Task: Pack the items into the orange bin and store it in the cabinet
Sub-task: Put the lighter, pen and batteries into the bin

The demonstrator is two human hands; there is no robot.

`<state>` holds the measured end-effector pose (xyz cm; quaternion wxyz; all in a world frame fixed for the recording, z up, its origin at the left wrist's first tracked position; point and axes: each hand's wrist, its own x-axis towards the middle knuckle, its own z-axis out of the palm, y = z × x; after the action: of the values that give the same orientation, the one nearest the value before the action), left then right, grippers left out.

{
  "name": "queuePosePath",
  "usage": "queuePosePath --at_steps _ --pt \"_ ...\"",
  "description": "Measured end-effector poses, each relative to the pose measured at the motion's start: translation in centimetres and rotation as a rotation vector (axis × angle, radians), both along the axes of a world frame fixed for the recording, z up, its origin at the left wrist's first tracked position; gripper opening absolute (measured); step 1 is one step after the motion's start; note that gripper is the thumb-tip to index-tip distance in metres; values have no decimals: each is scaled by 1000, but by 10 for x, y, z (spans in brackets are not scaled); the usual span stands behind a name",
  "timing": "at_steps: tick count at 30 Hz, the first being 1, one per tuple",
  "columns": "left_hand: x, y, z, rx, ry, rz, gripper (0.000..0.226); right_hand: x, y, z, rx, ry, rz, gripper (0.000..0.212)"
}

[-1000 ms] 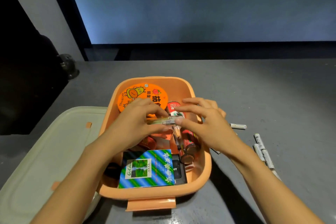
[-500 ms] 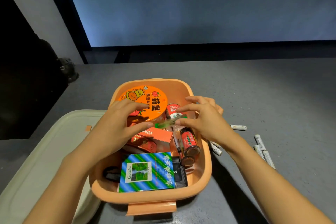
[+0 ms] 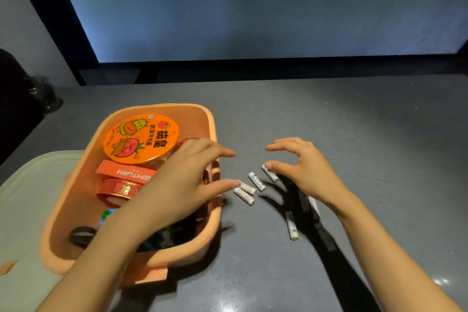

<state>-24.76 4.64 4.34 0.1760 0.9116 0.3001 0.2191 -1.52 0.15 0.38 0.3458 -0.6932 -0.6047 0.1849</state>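
Nearest the camera, two bare forearms are being extended over a grey tabletop (image 3: 329, 121), the left one crossing above the near right corner of the orange bin (image 3: 65, 210). Just left of that forearm, inside the bin, a black ring-shaped item (image 3: 82, 234) and a corner of a blue-green packet (image 3: 107, 215) are being partly hidden, and a dark object beneath the wrist cannot be made out. To the right of the left hand and below the right hand, a white battery (image 3: 291, 225) is lying alone on the table, with another one (image 3: 314, 206) half covered by the right wrist's shadow. The left hand (image 3: 184, 180) is being held open and empty, fingers spread over the bin's right rim, its thumb tip just beside two white batteries (image 3: 245, 191) lying on the table outside the bin. Between the two hands a further battery (image 3: 257, 181) is resting. The right hand (image 3: 304, 167) is being held open in a loose claw, nothing clamped in it, its thumb tip touching or just above one more battery (image 3: 269, 173); which cannot be told. Left of the left hand, a red foil band (image 3: 119, 189) and an orange box (image 3: 124, 172) are being kept in the bin. Beyond them, a round orange noodle-cup lid (image 3: 140, 138) is lying at the far end. A pale green lid (image 3: 22, 197) is being overlapped by the bin's left side.
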Motion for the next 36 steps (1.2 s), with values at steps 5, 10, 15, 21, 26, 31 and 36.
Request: queuePosePath --at_steps 5,10,15,21,26,31,36 --pt "77 -36 -25 -11 -33 -49 51 69 -37 -18 -111 -41 36 31" --pt "113 -65 -82 -216 17 70 58 102 -71 -48 -239 -30 181 47" --pt "123 -74 -117 -335 91 163 68 105 -95 -78 -292 -76 310 75" --pt "132 -68 -123 -362 147 215 61 101 -96 -91 -230 -165 358 71" --pt "141 -54 -116 -358 143 223 72 100 -92 -94 -210 -166 392 59" --pt "153 -38 -112 -360 167 221 78 105 -88 -91 -199 -26 340 41" --pt "160 -29 -112 -372 189 180 72 120 -81 -94 -219 -103 269 54"
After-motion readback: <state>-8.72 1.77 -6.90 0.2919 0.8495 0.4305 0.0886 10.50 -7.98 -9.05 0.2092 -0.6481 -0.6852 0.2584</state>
